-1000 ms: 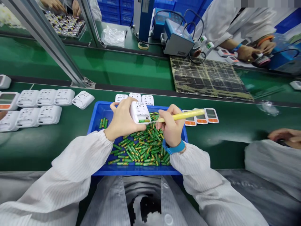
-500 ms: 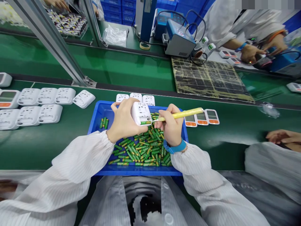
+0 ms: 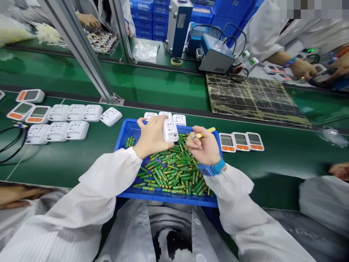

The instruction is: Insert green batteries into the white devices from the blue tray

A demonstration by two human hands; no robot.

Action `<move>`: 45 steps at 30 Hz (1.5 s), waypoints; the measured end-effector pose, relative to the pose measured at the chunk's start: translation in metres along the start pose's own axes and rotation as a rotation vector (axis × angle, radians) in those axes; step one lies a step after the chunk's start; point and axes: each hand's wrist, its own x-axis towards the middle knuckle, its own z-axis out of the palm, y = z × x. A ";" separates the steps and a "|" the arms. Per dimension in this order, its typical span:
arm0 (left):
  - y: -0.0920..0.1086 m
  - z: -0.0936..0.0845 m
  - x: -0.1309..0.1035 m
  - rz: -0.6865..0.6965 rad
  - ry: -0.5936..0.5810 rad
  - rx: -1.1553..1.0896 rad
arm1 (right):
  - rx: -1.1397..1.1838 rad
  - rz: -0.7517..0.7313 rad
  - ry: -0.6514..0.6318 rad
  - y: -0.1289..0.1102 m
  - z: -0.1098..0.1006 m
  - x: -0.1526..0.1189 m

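Left hand (image 3: pixel 154 137) has the device (image 3: pixel 170 131) gripped, right above the bin (image 3: pixel 163 197) of batteries (image 3: pixel 174 171), and just beside it the right hand (image 3: pixel 205 146) curls tight around a yellow tool (image 3: pixel 212 129)!

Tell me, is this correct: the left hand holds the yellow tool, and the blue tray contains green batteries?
Not quite: the head view shows the yellow tool in the right hand; the left hand holds a white device. The blue tray does contain green batteries.
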 end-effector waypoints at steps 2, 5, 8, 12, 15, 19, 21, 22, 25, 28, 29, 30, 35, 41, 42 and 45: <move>-0.011 -0.008 0.008 -0.068 0.068 -0.009 | 0.072 0.073 0.071 -0.003 -0.002 0.004; -0.046 -0.030 0.024 -0.193 0.218 -0.008 | 0.116 0.106 0.106 -0.004 -0.003 0.007; -0.099 -0.060 0.033 -0.328 0.303 0.039 | 0.095 0.057 0.075 -0.001 -0.004 0.007; -0.166 -0.100 0.026 -0.230 0.104 0.026 | 0.076 0.068 0.025 0.002 -0.006 0.008; -0.192 -0.110 0.018 -0.161 -0.144 0.098 | 0.085 0.100 0.020 0.002 -0.007 0.009; -0.200 -0.091 0.016 -0.053 -0.347 0.239 | 0.081 0.122 0.058 0.002 -0.007 0.011; -0.203 -0.077 0.018 -0.014 -0.406 0.284 | 0.060 0.135 0.089 0.003 -0.006 0.012; -0.205 -0.072 0.019 -0.011 -0.422 0.302 | 0.048 0.137 0.106 0.004 -0.006 0.012; -0.218 -0.066 0.023 -0.051 -0.432 0.344 | 0.012 0.116 0.160 0.008 -0.005 0.013; -0.233 -0.068 0.026 -0.118 -0.429 0.353 | -0.019 0.117 0.163 0.011 -0.005 0.013; -0.236 -0.069 0.027 -0.140 -0.432 0.353 | -0.025 0.122 0.151 0.011 -0.006 0.013; -0.237 -0.069 0.027 -0.162 -0.437 0.353 | -0.028 0.126 0.135 0.011 -0.006 0.014; -0.227 -0.059 0.030 -0.175 -0.487 0.418 | -0.026 0.128 0.100 0.010 -0.009 0.015; -0.221 -0.065 0.037 -0.204 -0.555 0.538 | -0.036 0.107 0.104 0.011 -0.009 0.017; -0.219 -0.069 0.041 -0.209 -0.557 0.559 | -0.040 0.103 0.102 0.011 -0.009 0.017; -0.192 -0.078 0.057 -0.162 -0.503 0.662 | -0.059 0.075 0.079 0.013 -0.009 0.017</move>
